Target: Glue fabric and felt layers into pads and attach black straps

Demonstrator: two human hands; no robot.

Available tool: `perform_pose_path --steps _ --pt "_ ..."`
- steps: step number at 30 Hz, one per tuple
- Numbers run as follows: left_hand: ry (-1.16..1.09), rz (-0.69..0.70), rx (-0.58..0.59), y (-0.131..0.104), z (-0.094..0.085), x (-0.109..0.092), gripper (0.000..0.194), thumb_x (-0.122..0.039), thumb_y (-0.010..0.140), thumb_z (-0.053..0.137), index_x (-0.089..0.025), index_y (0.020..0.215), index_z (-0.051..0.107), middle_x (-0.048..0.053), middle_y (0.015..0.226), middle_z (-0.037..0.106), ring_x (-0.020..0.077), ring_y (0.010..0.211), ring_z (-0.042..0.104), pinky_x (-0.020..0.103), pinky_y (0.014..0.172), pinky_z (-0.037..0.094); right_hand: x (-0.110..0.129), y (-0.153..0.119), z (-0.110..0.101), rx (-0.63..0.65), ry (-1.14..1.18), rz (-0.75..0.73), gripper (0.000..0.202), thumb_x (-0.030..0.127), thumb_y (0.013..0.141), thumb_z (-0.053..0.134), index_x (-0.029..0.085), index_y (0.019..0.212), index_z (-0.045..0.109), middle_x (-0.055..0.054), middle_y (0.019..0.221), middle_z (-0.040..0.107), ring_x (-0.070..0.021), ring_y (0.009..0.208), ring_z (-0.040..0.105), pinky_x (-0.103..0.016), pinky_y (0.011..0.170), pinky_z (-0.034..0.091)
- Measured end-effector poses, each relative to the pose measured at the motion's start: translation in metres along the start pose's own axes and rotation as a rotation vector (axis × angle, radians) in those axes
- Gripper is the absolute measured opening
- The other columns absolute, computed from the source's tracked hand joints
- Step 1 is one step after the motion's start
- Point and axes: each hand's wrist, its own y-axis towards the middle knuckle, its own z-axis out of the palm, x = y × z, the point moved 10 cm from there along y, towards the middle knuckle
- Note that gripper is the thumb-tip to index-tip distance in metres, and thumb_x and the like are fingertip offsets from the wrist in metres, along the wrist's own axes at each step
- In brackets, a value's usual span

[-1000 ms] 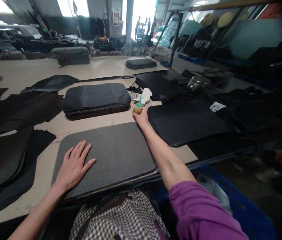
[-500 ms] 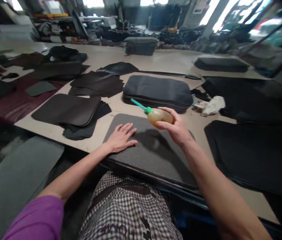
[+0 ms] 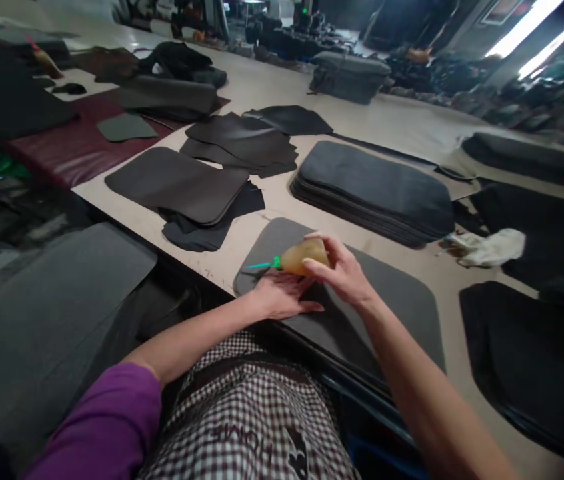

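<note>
My right hand is wrapped round a squeeze bottle of amber liquid with a green cap and a thin green nozzle. The bottle is tilted on its side, its nozzle pointing left over the near left corner of a grey rounded panel. My left hand lies flat on that panel, fingers stretched out and partly hidden behind the bottle. The panel rests at the table's front edge, right before me. Whether liquid leaves the nozzle I cannot tell.
A stack of dark rounded panels lies beyond the grey one. Brown panels sit to the left, black ones to the right. A crumpled whitish cloth lies at the right. Another bottle stands far left.
My right hand has brought the bottle left and down, its nozzle turning from up-left to nearly level above the panel's left end. My left hand stays flat on the panel. The view has swung left.
</note>
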Motion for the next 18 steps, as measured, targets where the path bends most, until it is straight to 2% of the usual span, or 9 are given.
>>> perform_pose_path --steps 2,6,9,14,18 --pt "-0.051 -0.028 0.023 0.002 0.008 0.004 0.086 -0.08 0.098 0.028 -0.018 0.155 0.044 0.015 0.153 0.056 0.0319 0.137 0.056 0.047 0.113 0.045 0.006 0.002 0.009 0.057 -0.013 -0.038 0.059 0.053 0.079 0.084 0.031 0.129 0.059 -0.004 0.109 0.068 -0.0253 0.093 0.068 -0.04 0.082 0.059" --pt "-0.088 -0.045 -0.015 0.005 0.017 0.007 0.088 -0.08 0.098 0.034 -0.02 0.163 0.032 0.012 0.165 0.043 0.0306 0.149 0.043 0.046 0.122 0.036 0.014 0.007 0.021 0.151 -0.028 -0.073 0.057 0.05 0.08 0.084 0.032 0.128 0.061 -0.006 0.115 0.067 -0.0266 0.1 0.068 -0.04 0.086 0.059" --pt "-0.09 -0.046 0.003 0.003 0.021 0.008 0.087 -0.08 0.098 0.032 -0.022 0.164 0.029 0.01 0.166 0.041 0.0307 0.148 0.044 0.046 0.121 0.036 0.016 0.015 0.027 0.21 -0.078 -0.088 0.056 0.052 0.081 0.083 0.03 0.128 0.062 -0.006 0.119 0.067 -0.0281 0.106 0.067 -0.041 0.09 0.059" --pt "-0.009 0.011 -0.1 -0.002 -0.001 0.001 0.083 -0.076 0.1 0.034 -0.021 0.162 0.033 0.013 0.164 0.044 0.0309 0.143 0.05 0.044 0.116 0.042 0.012 0.031 0.022 0.23 -0.064 -0.095 0.057 0.052 0.081 0.083 0.029 0.129 0.063 -0.006 0.122 0.067 -0.0268 0.107 0.067 -0.039 0.09 0.058" --pt "0.11 0.037 -0.176 -0.003 -0.014 -0.005 0.084 -0.076 0.099 0.037 -0.019 0.161 0.037 0.015 0.169 0.035 0.0314 0.153 0.035 0.05 0.122 0.034 0.005 0.046 0.007 0.192 -0.034 -0.084 0.058 0.051 0.078 0.085 0.028 0.127 0.064 -0.005 0.121 0.068 -0.0271 0.109 0.066 -0.04 0.094 0.056"
